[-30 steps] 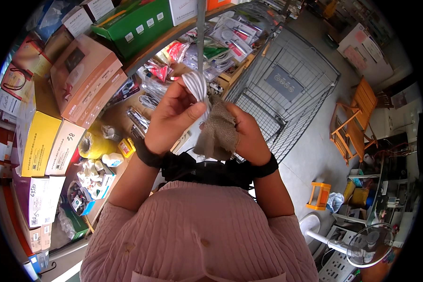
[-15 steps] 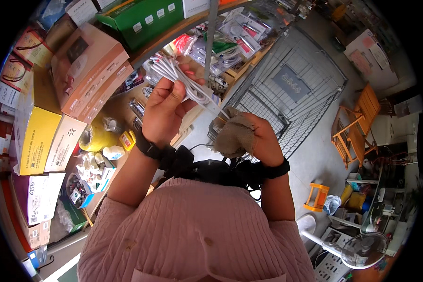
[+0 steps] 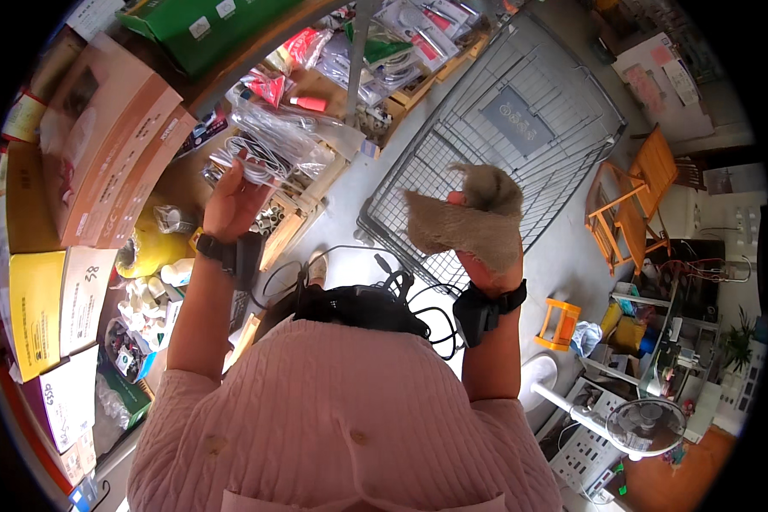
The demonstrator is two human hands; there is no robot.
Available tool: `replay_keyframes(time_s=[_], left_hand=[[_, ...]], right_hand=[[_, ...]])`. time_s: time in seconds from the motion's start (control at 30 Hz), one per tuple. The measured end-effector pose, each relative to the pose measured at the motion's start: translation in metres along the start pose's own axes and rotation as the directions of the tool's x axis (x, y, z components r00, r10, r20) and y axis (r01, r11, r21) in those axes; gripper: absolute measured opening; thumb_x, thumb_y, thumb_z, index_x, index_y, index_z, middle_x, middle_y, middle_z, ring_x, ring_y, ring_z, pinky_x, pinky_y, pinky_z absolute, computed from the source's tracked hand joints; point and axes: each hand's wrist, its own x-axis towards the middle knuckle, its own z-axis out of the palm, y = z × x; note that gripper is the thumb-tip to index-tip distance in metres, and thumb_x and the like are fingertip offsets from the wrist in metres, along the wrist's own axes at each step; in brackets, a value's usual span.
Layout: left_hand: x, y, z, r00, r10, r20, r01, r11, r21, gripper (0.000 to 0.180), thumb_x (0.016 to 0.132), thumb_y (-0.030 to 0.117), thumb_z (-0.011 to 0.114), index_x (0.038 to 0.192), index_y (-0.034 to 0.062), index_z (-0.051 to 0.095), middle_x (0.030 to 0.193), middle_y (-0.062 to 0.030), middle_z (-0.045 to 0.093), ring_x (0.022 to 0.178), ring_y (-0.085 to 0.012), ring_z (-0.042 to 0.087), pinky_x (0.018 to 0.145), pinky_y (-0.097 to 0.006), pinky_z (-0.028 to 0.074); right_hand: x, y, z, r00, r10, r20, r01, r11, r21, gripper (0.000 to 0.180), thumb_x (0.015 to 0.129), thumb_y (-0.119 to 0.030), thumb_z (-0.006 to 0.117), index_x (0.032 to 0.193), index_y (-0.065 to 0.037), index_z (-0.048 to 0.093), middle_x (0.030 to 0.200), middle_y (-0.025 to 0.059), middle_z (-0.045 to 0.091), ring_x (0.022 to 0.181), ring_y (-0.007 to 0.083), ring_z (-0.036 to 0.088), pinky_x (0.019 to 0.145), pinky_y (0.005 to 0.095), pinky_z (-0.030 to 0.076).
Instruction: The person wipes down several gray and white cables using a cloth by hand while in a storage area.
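At the low wooden shelf (image 3: 337, 166) on the left, my left hand (image 3: 233, 206) has its fingers around a coiled white cable (image 3: 260, 165). The coil is beside clear plastic packaging (image 3: 282, 128), and part of it is hidden by the fingers. A brown cloth (image 3: 465, 224) is gripped in my right hand (image 3: 493, 275), which is raised in front of the wire shopping cart (image 3: 520, 124). Most of that hand is covered by the cloth; a fingertip shows at its upper fold.
Stacked cardboard boxes (image 3: 115, 145) crowd the left side, with a green box (image 3: 205, 34) above. Packaged goods lie farther along the shelf. To the right are a wooden folding chair (image 3: 627, 205), an orange stool (image 3: 557, 324) and a white standing fan (image 3: 644, 425). Black cords hang at my waist.
My left hand has moved left and down to the shelf with the white cable. The right hand has shifted right, away from the cable, and the cloth now hangs more spread out.
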Motion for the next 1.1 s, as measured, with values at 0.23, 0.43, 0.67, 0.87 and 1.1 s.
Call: replay_keyframes(time_s=[0.23,0.43,0.67,0.87,1.1], left_hand=[[0.054,-0.006,-0.160,0.896,-0.095,-0.434,0.197,0.961,0.195,0.022,0.089,0.028,0.050,0.100,0.0097,0.055,0.094,-0.0027,0.060,0.093,-0.0162,0.057,0.082,-0.038,0.049],[0.086,-0.008,-0.253,0.746,0.000,-0.666,0.457,0.727,0.512,0.025,0.087,0.025,0.052,0.105,0.0080,0.052,0.094,-0.0062,0.058,0.086,-0.0192,0.059,0.069,-0.033,0.051],[0.154,-0.007,-0.324,0.699,0.135,-0.702,0.515,0.586,0.626,0.043,0.082,0.026,0.057,0.120,0.0113,0.045,0.078,-0.0106,0.059,0.054,-0.0188,0.057,0.043,-0.033,0.047],[0.210,0.014,-0.358,0.573,0.508,-0.643,0.755,-0.023,0.655,0.052,0.075,0.030,0.061,0.122,0.0146,0.047,0.094,-0.0147,0.062,0.086,-0.0259,0.059,0.069,-0.037,0.048],[0.252,-0.030,-0.328,0.533,0.538,-0.653,0.728,0.103,0.678,0.046,0.068,0.032,0.068,0.106,0.0095,0.059,0.104,-0.0162,0.062,0.099,-0.0313,0.058,0.086,-0.039,0.045]], right_hand=[[0.038,0.023,0.000,0.949,-0.207,-0.237,0.048,0.839,-0.543,0.022,0.082,-0.011,0.062,0.094,0.004,0.055,0.081,0.0055,0.061,0.068,0.0126,0.060,0.057,0.0181,0.048],[0.057,0.042,-0.028,0.910,-0.380,-0.166,-0.182,-0.008,-0.983,0.031,0.073,-0.027,0.061,0.090,-0.001,0.055,0.071,0.0076,0.059,0.058,0.0162,0.057,0.053,0.0278,0.046],[0.077,0.071,-0.033,0.854,-0.007,-0.520,0.043,0.997,0.057,0.029,0.078,-0.028,0.054,0.082,0.001,0.055,0.069,0.0102,0.055,0.062,0.0257,0.057,0.056,0.0347,0.045],[0.097,0.088,-0.060,0.997,0.061,-0.044,-0.017,0.751,0.660,0.040,0.086,-0.024,0.050,0.103,0.012,0.045,0.102,0.0301,0.048,0.085,0.0367,0.056,0.073,0.0399,0.051],[0.076,0.117,-0.108,0.983,0.051,-0.178,0.054,0.840,0.539,0.036,0.088,-0.023,0.045,0.098,0.012,0.047,0.096,0.0249,0.052,0.073,0.0282,0.057,0.066,0.0294,0.049]])
